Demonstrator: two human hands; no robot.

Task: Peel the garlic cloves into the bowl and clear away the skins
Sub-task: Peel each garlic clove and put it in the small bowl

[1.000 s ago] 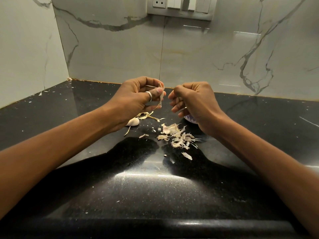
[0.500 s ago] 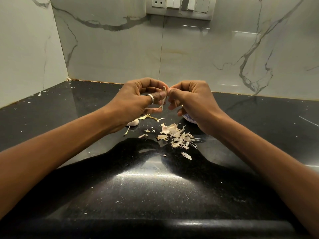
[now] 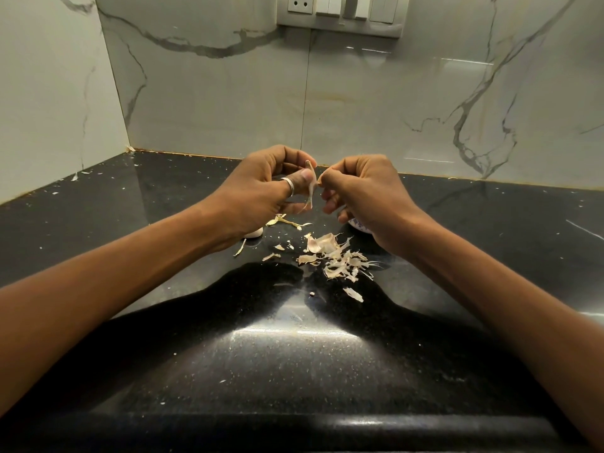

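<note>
My left hand (image 3: 261, 188), a ring on its thumb, grips a garlic clove (image 3: 310, 184) above the black counter; loose skin hangs from the clove. My right hand (image 3: 362, 194) is close beside it, its thumb and forefinger pinching a bit of skin (image 3: 322, 178) at the clove's top. A heap of peeled skins (image 3: 336, 259) lies on the counter under the hands. One unpeeled clove (image 3: 254, 233) peeks out from under my left wrist. The bowl (image 3: 358, 225), white with blue marks, is almost wholly hidden behind my right hand.
The black counter (image 3: 294, 371) ends at marble walls behind and to the left, with small skin flakes scattered along the left edge. A switch panel (image 3: 340, 13) sits high on the back wall. A yellowish stem scrap (image 3: 284, 221) lies between the hands.
The hands parted, came together on the clove, and now the right hand has drawn slightly away to the right, pulling a bit of skin from the clove's top.
</note>
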